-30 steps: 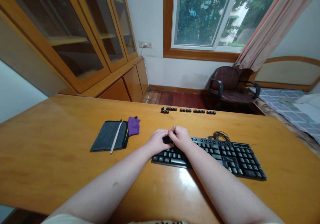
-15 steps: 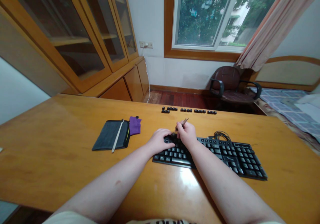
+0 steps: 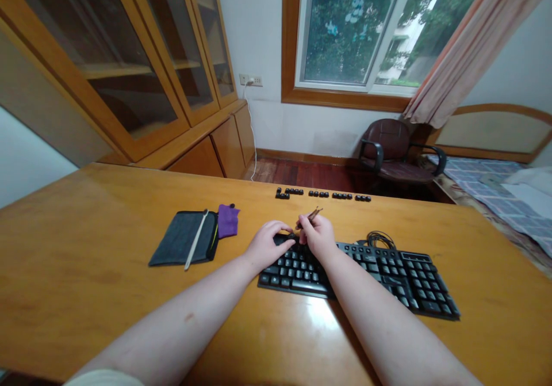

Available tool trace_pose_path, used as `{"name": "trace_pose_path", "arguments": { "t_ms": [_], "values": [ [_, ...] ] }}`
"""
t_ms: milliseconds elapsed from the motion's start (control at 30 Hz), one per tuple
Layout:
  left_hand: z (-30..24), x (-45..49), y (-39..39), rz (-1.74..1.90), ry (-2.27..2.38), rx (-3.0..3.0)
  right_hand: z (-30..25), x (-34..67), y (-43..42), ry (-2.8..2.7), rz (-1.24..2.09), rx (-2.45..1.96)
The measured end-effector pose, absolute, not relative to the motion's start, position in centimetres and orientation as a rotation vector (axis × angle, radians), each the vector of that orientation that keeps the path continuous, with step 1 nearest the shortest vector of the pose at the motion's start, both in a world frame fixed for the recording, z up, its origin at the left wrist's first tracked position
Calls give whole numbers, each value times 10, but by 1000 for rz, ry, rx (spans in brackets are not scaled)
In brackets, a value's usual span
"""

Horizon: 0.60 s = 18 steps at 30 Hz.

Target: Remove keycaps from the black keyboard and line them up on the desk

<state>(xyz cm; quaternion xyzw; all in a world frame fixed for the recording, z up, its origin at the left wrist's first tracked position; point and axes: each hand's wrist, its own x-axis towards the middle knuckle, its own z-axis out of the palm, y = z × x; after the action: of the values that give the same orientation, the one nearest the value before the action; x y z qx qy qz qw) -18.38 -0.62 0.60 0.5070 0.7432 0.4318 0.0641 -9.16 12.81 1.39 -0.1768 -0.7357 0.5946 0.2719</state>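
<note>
My left hand (image 3: 268,244) is at the upper left of the black keyboard (image 3: 382,282), thumb and index finger closed around a small black keycap (image 3: 292,236). Close beside it, my right hand (image 3: 318,237) grips brown tweezers (image 3: 314,213), whose two thin prongs point up and away from me. Both hands cover part of the keyboard's top rows. Beyond them, several loose black keycaps (image 3: 318,194) lie in short rows near the table's far edge.
Left on the wooden table (image 3: 107,230) lies a dark grey pouch (image 3: 177,239) with a pale stick (image 3: 196,240) across it. A purple cloth (image 3: 227,220) with a small black piece on it adjoins the pouch. A coiled black cable (image 3: 380,239) sits behind the keyboard.
The view has tilted slightly, so the table sits a little lower. My hands have drawn slightly apart from the keys, and the small keycap shows more plainly at my left fingertips.
</note>
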Motion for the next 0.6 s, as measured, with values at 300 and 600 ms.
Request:
{"name": "trace_pose_path", "arguments": {
  "t_ms": [300, 600],
  "values": [
    [6, -180, -7, 1302, 2261, 1541, 8, -93, 131, -2076, 1527, -435],
    [0, -181, -7, 1402, 2271, 1449, 11, -95, 134, -2133, 1414, -414]
  ]
}}
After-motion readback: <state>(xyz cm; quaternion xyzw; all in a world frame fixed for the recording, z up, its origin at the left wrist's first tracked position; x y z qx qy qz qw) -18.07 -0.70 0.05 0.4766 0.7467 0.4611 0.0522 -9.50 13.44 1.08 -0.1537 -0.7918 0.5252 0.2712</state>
